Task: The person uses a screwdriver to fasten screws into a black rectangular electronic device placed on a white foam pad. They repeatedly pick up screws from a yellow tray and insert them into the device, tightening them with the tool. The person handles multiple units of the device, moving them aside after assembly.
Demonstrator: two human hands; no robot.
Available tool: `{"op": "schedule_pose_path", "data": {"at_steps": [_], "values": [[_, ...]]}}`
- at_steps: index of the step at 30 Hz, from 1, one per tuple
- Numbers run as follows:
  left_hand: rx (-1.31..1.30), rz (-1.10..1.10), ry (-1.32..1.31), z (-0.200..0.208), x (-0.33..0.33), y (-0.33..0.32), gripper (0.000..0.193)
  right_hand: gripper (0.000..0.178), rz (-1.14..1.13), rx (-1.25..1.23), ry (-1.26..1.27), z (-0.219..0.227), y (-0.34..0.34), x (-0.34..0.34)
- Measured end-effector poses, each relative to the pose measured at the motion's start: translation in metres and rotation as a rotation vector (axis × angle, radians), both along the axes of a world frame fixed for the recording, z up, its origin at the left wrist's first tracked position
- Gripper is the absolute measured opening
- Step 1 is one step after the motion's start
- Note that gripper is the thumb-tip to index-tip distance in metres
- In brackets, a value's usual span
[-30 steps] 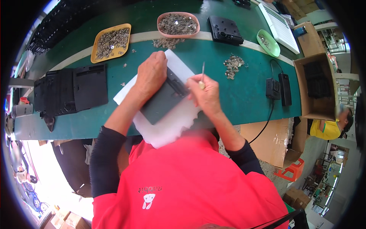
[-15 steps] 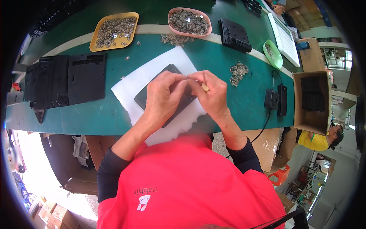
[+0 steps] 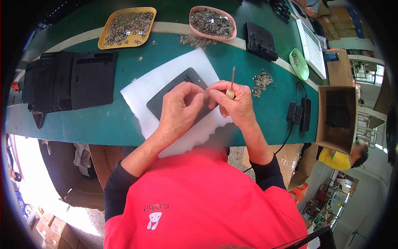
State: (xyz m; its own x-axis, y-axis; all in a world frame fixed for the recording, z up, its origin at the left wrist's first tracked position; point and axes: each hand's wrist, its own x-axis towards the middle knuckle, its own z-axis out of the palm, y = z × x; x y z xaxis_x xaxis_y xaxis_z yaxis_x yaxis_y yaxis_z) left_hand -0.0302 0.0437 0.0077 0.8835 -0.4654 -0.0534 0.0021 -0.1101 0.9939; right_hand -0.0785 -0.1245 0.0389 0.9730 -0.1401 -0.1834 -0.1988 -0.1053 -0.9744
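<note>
Green surface [image 3: 83, 126], pale strip [image 3: 174, 27] running across far part. White foam sheet [image 3: 134, 94] askew near front edge, one side ragged, dark flat panel [image 3: 159, 101] on it. Left: black casings [image 3: 92, 81] side by side. Far side: yellow tray [image 3: 102, 44] and pink tray [image 3: 224, 38], both holding small metal pieces; loose pile [image 3: 197, 40] just beside pink tray. Farther right: black boxy part [image 3: 260, 40], light green dish [image 3: 304, 72], second loose pile [image 3: 262, 82] nearer front. Right end: black adapter [image 3: 294, 113] beside black bar [image 3: 305, 115].
</note>
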Motion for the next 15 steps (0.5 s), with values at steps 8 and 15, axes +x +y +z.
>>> {"op": "schedule_pose_path", "data": {"at_steps": [8,15], "values": [[0.048,-0.02,-0.021,0.002,0.0,0.003,0.009,0.004,0.163,-0.264,-0.1,0.005,0.001,0.012],[0.157,0.052,-0.098,0.003,0.03,0.017,0.011,0.003,0.432,-0.734,-0.442,-0.002,-0.023,0.039]]}}
